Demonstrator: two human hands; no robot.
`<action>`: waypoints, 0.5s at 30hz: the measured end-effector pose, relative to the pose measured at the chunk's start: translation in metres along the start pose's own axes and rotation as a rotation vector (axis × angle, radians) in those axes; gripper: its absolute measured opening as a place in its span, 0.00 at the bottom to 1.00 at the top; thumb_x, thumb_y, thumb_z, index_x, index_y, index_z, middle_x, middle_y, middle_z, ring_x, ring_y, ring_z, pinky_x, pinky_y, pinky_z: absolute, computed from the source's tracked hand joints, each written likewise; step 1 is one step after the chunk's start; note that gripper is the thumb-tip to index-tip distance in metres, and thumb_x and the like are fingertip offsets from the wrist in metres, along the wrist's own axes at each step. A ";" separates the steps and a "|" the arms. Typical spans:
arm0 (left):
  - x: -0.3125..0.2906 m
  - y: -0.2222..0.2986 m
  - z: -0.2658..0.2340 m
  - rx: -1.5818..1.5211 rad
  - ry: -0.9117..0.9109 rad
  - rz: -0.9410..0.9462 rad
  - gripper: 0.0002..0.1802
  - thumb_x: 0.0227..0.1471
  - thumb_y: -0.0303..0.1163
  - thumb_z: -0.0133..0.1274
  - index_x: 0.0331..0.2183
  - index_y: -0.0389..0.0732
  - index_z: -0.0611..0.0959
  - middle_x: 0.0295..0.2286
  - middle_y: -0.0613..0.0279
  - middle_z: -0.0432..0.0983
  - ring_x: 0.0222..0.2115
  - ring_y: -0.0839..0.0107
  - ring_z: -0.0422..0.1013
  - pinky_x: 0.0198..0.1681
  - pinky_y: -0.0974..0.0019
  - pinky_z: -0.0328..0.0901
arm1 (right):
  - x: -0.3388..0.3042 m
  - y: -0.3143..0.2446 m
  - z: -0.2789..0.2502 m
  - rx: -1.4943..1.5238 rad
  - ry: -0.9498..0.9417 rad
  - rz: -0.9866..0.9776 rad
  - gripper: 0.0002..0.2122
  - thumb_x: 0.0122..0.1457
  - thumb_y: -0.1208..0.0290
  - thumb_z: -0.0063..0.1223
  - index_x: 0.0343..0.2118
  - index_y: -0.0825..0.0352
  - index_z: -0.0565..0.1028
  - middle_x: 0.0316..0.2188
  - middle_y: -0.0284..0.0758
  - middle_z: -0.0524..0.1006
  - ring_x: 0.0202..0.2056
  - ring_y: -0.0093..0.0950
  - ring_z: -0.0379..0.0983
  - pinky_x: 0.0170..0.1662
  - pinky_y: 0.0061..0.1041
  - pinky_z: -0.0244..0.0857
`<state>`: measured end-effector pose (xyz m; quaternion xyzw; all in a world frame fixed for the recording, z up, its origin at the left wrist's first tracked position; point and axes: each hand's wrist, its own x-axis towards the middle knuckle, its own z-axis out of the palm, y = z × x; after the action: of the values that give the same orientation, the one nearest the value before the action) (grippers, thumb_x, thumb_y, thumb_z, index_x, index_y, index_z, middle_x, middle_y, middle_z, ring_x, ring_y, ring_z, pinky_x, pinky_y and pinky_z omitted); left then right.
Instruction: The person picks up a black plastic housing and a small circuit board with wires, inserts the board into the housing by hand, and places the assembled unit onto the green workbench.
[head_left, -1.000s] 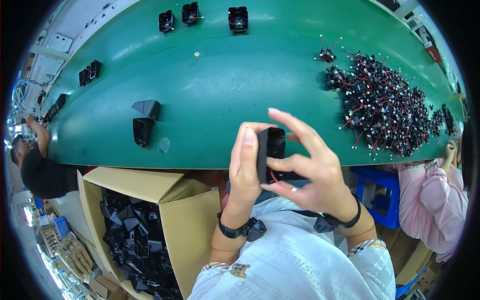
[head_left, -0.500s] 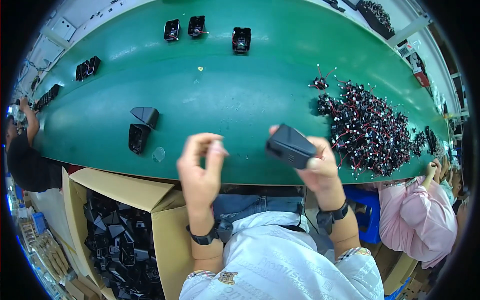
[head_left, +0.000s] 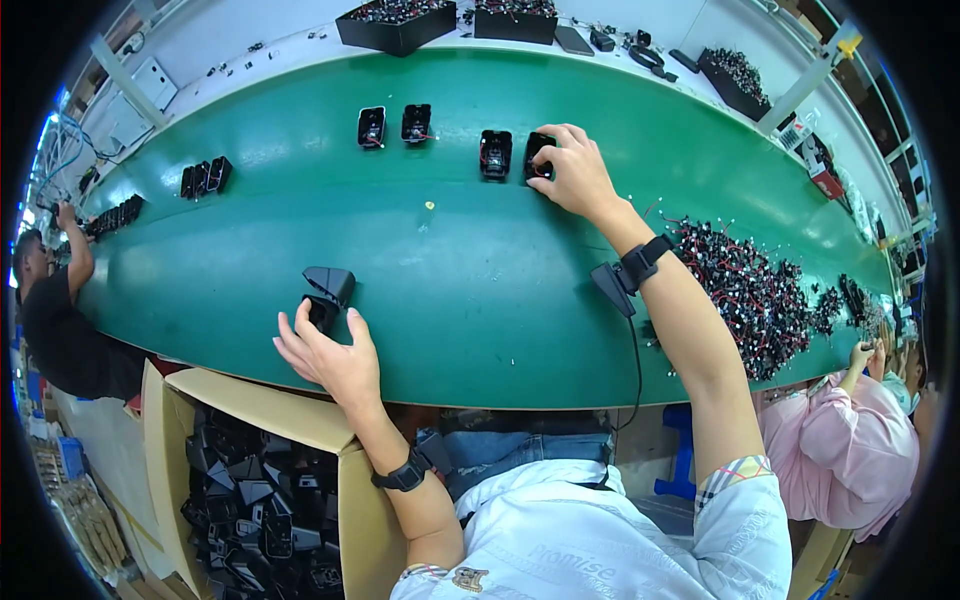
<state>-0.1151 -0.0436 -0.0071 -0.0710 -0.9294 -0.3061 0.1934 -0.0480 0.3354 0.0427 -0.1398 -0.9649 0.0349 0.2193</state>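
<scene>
My right hand (head_left: 572,176) reaches to the far middle of the green table (head_left: 420,255). Its thumb and fingers grip a black plastic housing (head_left: 534,172), open side up, standing just right of a similar housing with parts and wires inside (head_left: 495,156). At the near left my left hand (head_left: 335,358) holds nothing, its fingers spread. It hovers at an empty black housing (head_left: 322,312), partly hidden by the fingers; whether they touch it I cannot tell. Against that housing lies another grey-black one (head_left: 330,281).
A large pile of small black parts with red wires (head_left: 745,300) covers the right side. Two filled housings (head_left: 372,127) stand at the far left middle. An open carton (head_left: 360,520) of black housings sits below the near edge. Co-workers sit at both ends.
My right hand has carried the housing away from me and set it beside the other one. My left hand has moved left to the empty housings, its fingers spreading. The view has shifted.
</scene>
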 end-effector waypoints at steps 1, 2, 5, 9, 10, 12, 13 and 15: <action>0.000 -0.002 0.001 -0.044 -0.016 0.006 0.37 0.49 0.40 0.63 0.59 0.46 0.69 0.64 0.43 0.54 0.65 0.35 0.46 0.66 0.37 0.46 | 0.001 -0.002 0.002 -0.024 -0.021 -0.019 0.11 0.45 0.66 0.72 0.31 0.63 0.83 0.57 0.37 0.72 0.62 0.42 0.62 0.62 0.42 0.60; 0.000 -0.002 0.004 -0.042 -0.016 0.011 0.37 0.48 0.38 0.64 0.58 0.44 0.69 0.63 0.41 0.55 0.64 0.37 0.50 0.65 0.39 0.48 | 0.003 -0.001 0.002 -0.025 -0.047 -0.012 0.11 0.45 0.66 0.72 0.31 0.62 0.83 0.58 0.35 0.71 0.63 0.41 0.60 0.63 0.43 0.59; 0.000 -0.005 0.009 -0.126 0.011 0.063 0.37 0.46 0.36 0.65 0.57 0.42 0.70 0.62 0.39 0.57 0.63 0.40 0.54 0.64 0.41 0.51 | 0.004 0.007 0.001 -0.003 -0.088 -0.036 0.14 0.46 0.64 0.71 0.35 0.61 0.83 0.61 0.36 0.69 0.65 0.43 0.58 0.64 0.45 0.57; -0.006 0.005 0.010 -0.091 0.040 0.055 0.31 0.47 0.32 0.66 0.51 0.40 0.72 0.60 0.41 0.60 0.62 0.44 0.58 0.62 0.45 0.54 | -0.003 0.012 -0.019 -0.016 -0.071 -0.058 0.19 0.46 0.62 0.71 0.42 0.61 0.82 0.63 0.37 0.66 0.67 0.45 0.55 0.65 0.46 0.55; -0.009 0.005 0.008 -0.085 0.033 0.054 0.31 0.47 0.32 0.66 0.51 0.40 0.72 0.60 0.41 0.60 0.62 0.44 0.58 0.62 0.45 0.54 | -0.007 0.006 -0.028 -0.011 -0.069 -0.073 0.21 0.46 0.61 0.71 0.44 0.60 0.81 0.64 0.37 0.64 0.67 0.45 0.54 0.66 0.47 0.55; -0.016 0.011 0.000 -0.066 -0.014 0.020 0.26 0.48 0.30 0.64 0.48 0.39 0.73 0.59 0.43 0.61 0.59 0.45 0.60 0.61 0.46 0.56 | -0.022 -0.006 -0.054 0.006 -0.071 -0.123 0.23 0.47 0.61 0.70 0.48 0.61 0.78 0.64 0.37 0.65 0.66 0.47 0.55 0.66 0.47 0.55; -0.022 0.014 0.000 -0.067 -0.022 0.020 0.26 0.48 0.30 0.64 0.48 0.39 0.73 0.59 0.43 0.61 0.59 0.45 0.60 0.61 0.46 0.56 | -0.034 -0.005 -0.072 0.003 -0.077 -0.118 0.23 0.47 0.61 0.70 0.48 0.61 0.78 0.64 0.37 0.65 0.66 0.47 0.55 0.66 0.47 0.55; -0.038 0.022 -0.005 -0.168 -0.074 0.122 0.22 0.49 0.28 0.63 0.45 0.39 0.73 0.59 0.44 0.62 0.57 0.45 0.62 0.60 0.46 0.57 | -0.058 0.003 -0.114 -0.012 -0.168 -0.075 0.19 0.50 0.64 0.67 0.46 0.62 0.79 0.58 0.38 0.72 0.61 0.43 0.64 0.62 0.43 0.61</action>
<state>-0.0736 -0.0292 -0.0065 -0.1549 -0.9009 -0.3678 0.1704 0.0521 0.3228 0.1213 -0.1017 -0.9847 0.0327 0.1379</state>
